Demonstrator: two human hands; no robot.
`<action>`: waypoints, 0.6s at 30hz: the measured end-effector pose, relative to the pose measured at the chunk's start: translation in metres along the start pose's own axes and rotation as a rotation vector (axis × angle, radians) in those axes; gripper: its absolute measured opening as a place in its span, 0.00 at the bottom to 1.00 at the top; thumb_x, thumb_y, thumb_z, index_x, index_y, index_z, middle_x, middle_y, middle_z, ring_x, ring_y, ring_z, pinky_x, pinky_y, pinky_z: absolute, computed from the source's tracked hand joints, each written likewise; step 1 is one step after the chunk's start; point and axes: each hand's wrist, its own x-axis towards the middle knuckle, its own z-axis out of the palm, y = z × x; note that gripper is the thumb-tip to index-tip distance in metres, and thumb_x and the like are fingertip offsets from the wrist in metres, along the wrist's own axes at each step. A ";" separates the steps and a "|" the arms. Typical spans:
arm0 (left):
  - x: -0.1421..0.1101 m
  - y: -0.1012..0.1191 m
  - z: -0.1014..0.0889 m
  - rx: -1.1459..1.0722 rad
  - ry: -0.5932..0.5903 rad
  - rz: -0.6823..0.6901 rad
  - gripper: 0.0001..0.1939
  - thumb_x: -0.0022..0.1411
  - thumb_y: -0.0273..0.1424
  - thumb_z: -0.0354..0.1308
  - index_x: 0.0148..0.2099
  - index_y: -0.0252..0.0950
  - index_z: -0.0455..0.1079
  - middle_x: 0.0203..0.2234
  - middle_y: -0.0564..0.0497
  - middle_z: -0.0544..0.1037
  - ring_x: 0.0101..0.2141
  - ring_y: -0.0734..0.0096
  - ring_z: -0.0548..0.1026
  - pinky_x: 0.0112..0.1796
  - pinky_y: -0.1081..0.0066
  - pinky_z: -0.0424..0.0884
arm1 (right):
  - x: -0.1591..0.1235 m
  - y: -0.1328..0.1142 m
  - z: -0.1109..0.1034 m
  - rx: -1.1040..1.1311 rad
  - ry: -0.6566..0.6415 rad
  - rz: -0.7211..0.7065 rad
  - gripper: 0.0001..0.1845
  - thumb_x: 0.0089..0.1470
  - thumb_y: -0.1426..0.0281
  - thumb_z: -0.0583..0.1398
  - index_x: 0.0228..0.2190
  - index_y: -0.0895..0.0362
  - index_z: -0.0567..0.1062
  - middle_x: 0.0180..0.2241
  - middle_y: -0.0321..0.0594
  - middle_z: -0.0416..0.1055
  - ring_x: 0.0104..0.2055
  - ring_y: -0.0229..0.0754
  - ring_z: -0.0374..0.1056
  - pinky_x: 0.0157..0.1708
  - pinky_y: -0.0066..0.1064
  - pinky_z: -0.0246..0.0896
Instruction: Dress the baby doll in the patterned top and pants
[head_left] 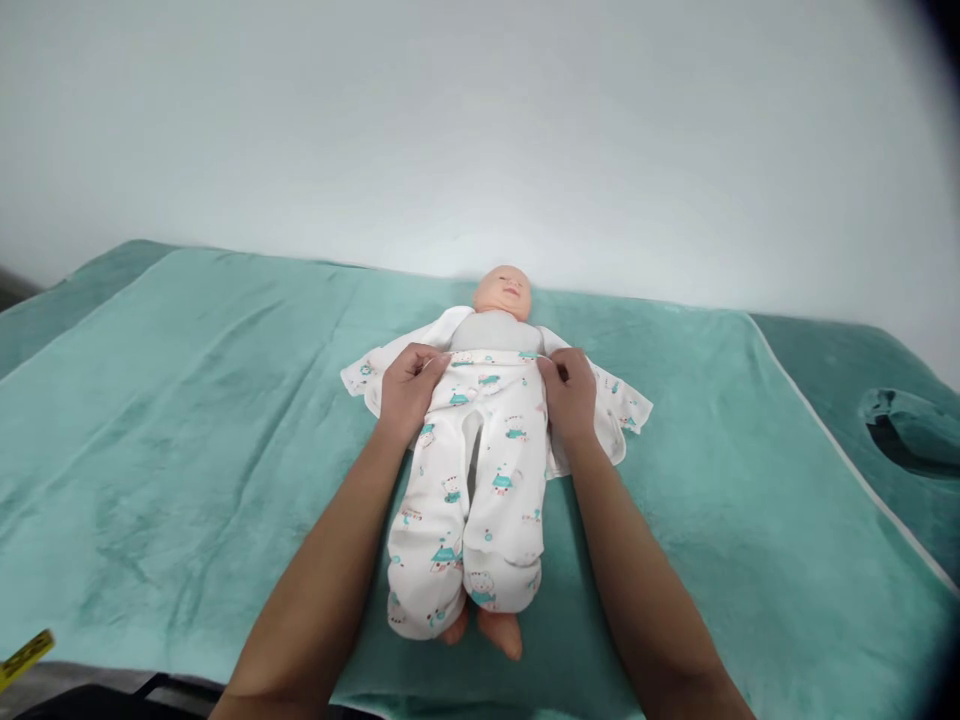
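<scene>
A baby doll point(502, 290) lies on its back in the middle of a teal towel point(187, 420), head away from me. It wears white patterned trousers point(480, 470), and a matching open top point(622, 405) is spread out under its grey torso. My left hand point(409, 385) pinches the trousers' waistband at the doll's side, fingers closed on the cloth. My right hand point(570, 385) grips the waistband on the other side the same way. The doll's bare feet stick out of the trouser legs near me.
The towel covers a padded table with a darker teal cover; a face hole point(911, 440) shows at the right end. A plain white wall stands behind. A yellow strip point(26, 655) pokes in at the bottom left corner.
</scene>
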 end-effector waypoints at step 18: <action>0.013 0.017 -0.052 -0.121 -0.851 -0.238 0.09 0.46 0.29 0.70 0.32 0.36 0.77 0.32 0.48 0.79 0.37 0.59 0.76 0.40 0.65 0.74 | 0.012 -0.004 -0.045 0.252 -0.756 0.348 0.09 0.47 0.65 0.64 0.27 0.53 0.69 0.25 0.30 0.67 0.28 0.38 0.59 0.28 0.29 0.55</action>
